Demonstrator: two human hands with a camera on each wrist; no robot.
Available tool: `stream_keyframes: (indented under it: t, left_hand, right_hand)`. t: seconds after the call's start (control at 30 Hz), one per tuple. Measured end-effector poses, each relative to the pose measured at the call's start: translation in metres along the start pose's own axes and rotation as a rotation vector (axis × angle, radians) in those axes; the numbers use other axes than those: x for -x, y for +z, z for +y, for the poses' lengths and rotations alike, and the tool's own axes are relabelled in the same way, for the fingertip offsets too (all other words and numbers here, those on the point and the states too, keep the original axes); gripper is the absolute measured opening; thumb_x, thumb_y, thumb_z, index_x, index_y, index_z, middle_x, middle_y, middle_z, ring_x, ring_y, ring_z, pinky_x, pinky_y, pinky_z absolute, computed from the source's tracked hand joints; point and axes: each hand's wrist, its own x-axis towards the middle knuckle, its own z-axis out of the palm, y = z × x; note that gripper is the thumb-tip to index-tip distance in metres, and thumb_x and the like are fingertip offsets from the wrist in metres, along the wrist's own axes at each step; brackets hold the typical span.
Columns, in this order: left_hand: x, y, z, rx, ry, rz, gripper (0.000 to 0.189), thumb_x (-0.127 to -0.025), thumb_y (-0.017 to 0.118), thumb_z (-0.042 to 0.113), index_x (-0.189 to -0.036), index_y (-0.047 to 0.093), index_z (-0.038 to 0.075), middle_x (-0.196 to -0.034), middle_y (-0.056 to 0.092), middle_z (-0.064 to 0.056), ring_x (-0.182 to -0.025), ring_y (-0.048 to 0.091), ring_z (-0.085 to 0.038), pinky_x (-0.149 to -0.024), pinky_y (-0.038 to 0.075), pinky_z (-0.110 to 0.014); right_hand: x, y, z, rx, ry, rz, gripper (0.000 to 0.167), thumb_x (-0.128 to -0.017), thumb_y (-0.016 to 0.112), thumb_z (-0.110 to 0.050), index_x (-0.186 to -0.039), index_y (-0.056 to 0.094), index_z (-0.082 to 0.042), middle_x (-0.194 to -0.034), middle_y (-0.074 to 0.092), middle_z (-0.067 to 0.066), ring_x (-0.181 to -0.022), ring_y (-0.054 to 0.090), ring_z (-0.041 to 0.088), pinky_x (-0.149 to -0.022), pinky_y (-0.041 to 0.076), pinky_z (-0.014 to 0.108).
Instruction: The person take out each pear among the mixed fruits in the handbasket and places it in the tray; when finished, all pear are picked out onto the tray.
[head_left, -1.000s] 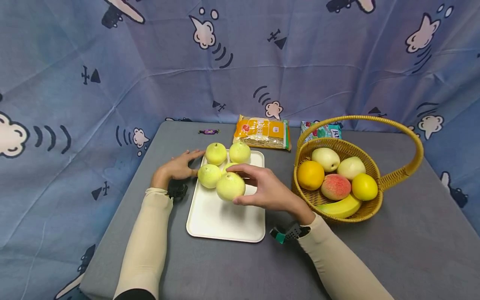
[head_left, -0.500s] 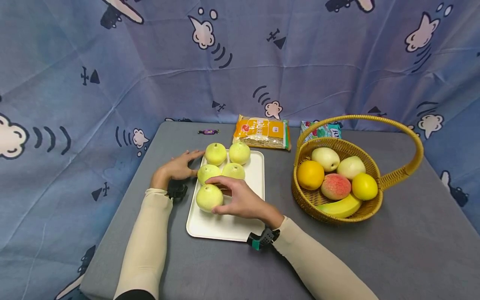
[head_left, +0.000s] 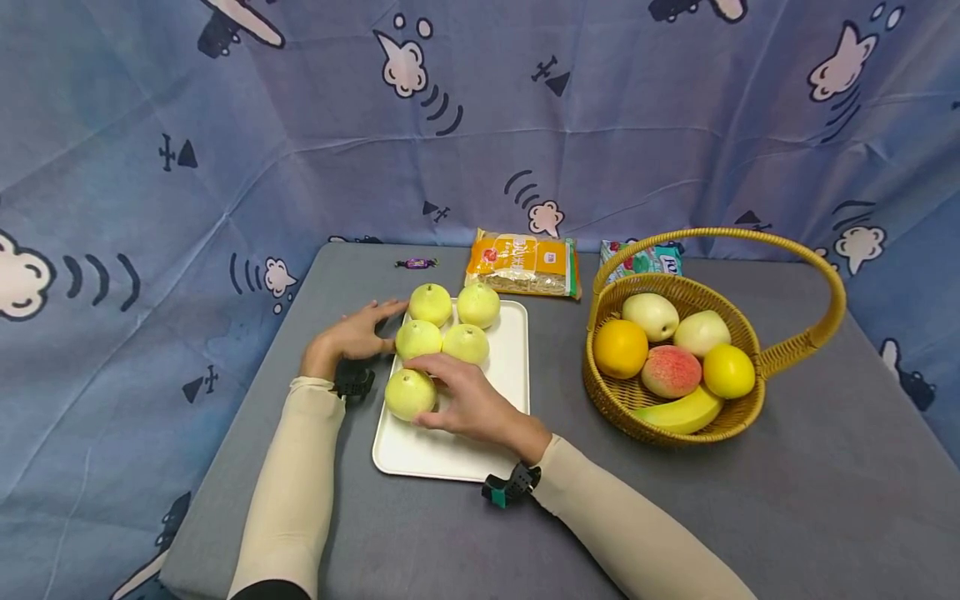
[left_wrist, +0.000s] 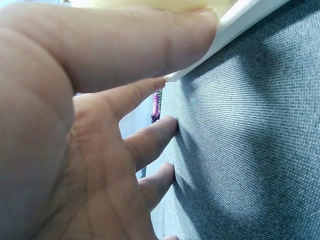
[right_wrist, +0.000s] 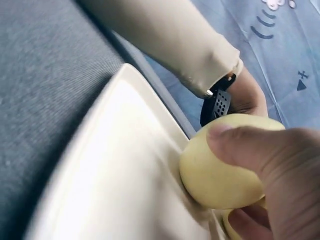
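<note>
A white rectangular tray (head_left: 442, 454) bears several round yellow-green fruits (head_left: 478, 306), two rows of them toward its far end. My right hand (head_left: 476, 400) grips one more round yellow-green fruit (head_left: 409, 395) at the tray's left side, just in front of the others. In the right wrist view the thumb lies across this fruit (right_wrist: 220, 170), low over the tray or touching it; which, I cannot tell. My left hand (head_left: 356, 332) rests at the tray's left edge with fingers spread. Its thumb is by the rim, and fingertips (left_wrist: 167, 125) touch the grey cloth.
A wicker basket (head_left: 750, 392) with a tall handle stands at right, holding an orange, a peach, a banana and other fruit. Behind the tray lie an orange-yellow food packet (head_left: 522, 264), a teal packet (head_left: 652, 260) and a small purple wrapped candy (head_left: 416, 263).
My right hand has carried its fruit left and toward the tray's front, lowering it beside the left edge. More of the fruit behind it now shows. The left hand has stayed put.
</note>
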Motion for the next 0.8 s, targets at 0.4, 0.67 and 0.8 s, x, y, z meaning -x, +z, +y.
stream_keyframes:
  t: [0.4,0.67,0.8]
  left_hand:
    - [-0.002,-0.001,0.000,0.003,-0.017,-0.008,0.086,-0.099,0.069,0.023,-0.175,0.030,0.017,-0.183,0.020,-0.020,-0.169,0.003,-0.052,-0.125,-0.005,-0.086]
    - [-0.002,0.001,0.001,0.028,-0.024,-0.015,0.085,-0.101,0.070,0.021,-0.175,0.029,0.017,-0.183,0.019,-0.017,-0.170,0.001,-0.051,-0.126,-0.007,-0.084]
    - [-0.002,0.000,0.001,0.031,-0.022,-0.018,0.085,-0.100,0.069,0.021,-0.175,0.030,0.017,-0.183,0.019,-0.018,-0.169,0.001,-0.051,-0.126,-0.007,-0.084]
  right_hand:
    - [0.026,-0.061,-0.023,-0.029,0.063,-0.107,0.075,-0.090,0.093,-0.023,-0.155,0.060,-0.008,-0.151,0.067,0.011,-0.132,0.070,0.031,-0.110,0.060,0.040]
    - [0.073,-0.158,-0.031,-0.003,0.249,-0.077,0.072,-0.089,0.094,-0.026,-0.153,0.064,-0.011,-0.150,0.068,0.011,-0.134,0.070,0.029,-0.114,0.057,0.045]
    - [0.102,-0.203,-0.031,0.025,0.303,-0.016,0.069,-0.091,0.092,-0.020,-0.153,0.064,-0.010,-0.150,0.068,0.010,-0.137,0.068,0.029,-0.113,0.055,0.025]
